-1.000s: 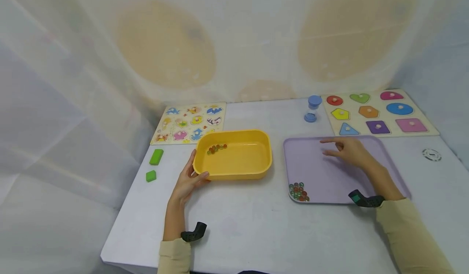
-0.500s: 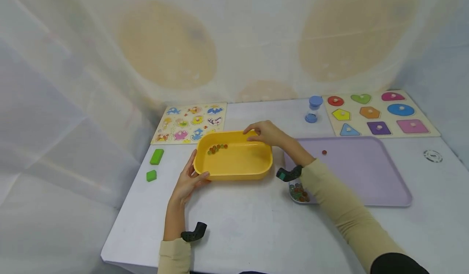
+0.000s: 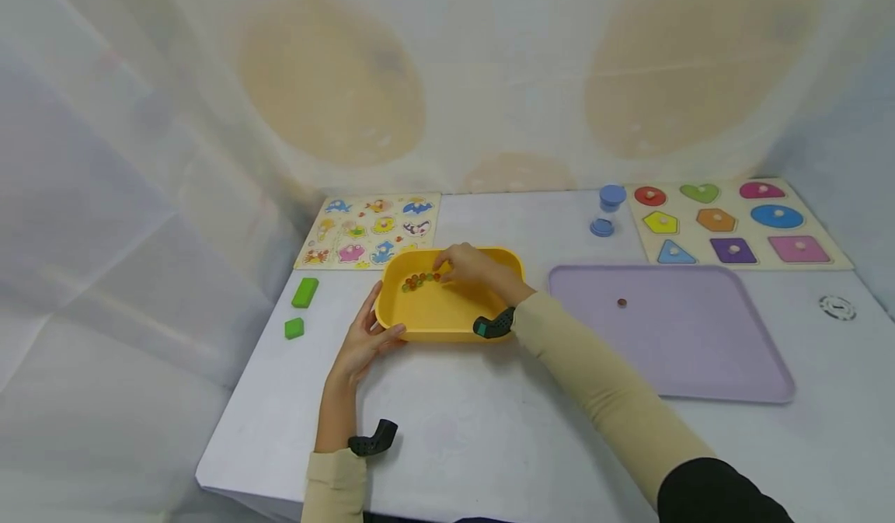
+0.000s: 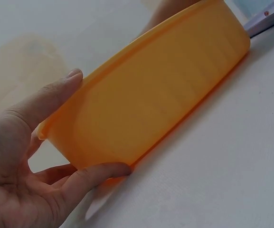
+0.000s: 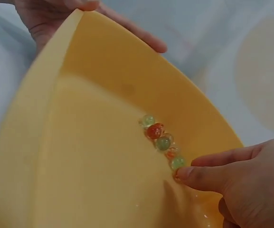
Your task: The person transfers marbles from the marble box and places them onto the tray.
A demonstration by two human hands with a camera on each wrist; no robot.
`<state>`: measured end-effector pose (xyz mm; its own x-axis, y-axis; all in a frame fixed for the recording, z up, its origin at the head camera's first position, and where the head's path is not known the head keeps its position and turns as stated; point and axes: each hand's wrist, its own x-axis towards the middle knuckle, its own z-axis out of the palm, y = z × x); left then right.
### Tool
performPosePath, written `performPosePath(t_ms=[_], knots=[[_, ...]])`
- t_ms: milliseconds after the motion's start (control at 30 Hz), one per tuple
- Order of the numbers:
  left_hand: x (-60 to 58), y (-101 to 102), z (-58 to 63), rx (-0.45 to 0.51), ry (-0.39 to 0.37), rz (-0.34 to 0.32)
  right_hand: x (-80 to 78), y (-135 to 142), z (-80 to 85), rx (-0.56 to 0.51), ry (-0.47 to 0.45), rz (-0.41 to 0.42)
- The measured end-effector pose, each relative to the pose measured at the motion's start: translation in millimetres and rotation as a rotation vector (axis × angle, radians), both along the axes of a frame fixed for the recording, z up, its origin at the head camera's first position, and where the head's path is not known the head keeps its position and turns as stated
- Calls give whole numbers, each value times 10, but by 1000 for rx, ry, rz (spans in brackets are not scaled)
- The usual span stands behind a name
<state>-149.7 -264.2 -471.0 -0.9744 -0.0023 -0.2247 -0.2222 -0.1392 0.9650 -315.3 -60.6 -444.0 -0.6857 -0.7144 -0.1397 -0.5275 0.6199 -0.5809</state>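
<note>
A yellow basin (image 3: 440, 336) stands on the white table, held at its left end by my left hand (image 3: 363, 343). In the left wrist view the thumb (image 4: 56, 97) lies along the rim and a finger (image 4: 101, 173) reaches to the base edge. My right hand (image 3: 470, 264) is inside the basin, pinching a small reddish marble (image 5: 177, 175) between thumb and index finger. That marble sits at the end of a row of green and red marbles (image 5: 164, 142). A single red marble (image 3: 621, 303) lies on the lilac tray (image 3: 699, 336).
An animal puzzle board (image 3: 377, 231) lies behind the basin, a shape puzzle board (image 3: 734, 224) behind the tray. Between them stands a blue sand timer (image 3: 607, 210). Two green blocks (image 3: 304, 293) lie at left, a round black-and-white disc (image 3: 837, 308) at right.
My right hand has moved left from over the tray into the basin, down to the marble row. A red marble shows on the tray where it was. My left hand keeps its hold.
</note>
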Motion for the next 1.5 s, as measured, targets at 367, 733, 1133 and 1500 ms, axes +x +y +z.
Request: performPosePath(t_ms=[367,733,1133,1500], knots=[[-3,0,2,-22,-5,-4,66,43,-25,8,74,31],[16,-51,2,-8,-1,7,59,150,-36,9,64,74],[27,-5,90,5,-25,-27,154,456,124,-172,146,77],[51,49,168,3,-39,-22,420,2161,251,-156,244,-310]])
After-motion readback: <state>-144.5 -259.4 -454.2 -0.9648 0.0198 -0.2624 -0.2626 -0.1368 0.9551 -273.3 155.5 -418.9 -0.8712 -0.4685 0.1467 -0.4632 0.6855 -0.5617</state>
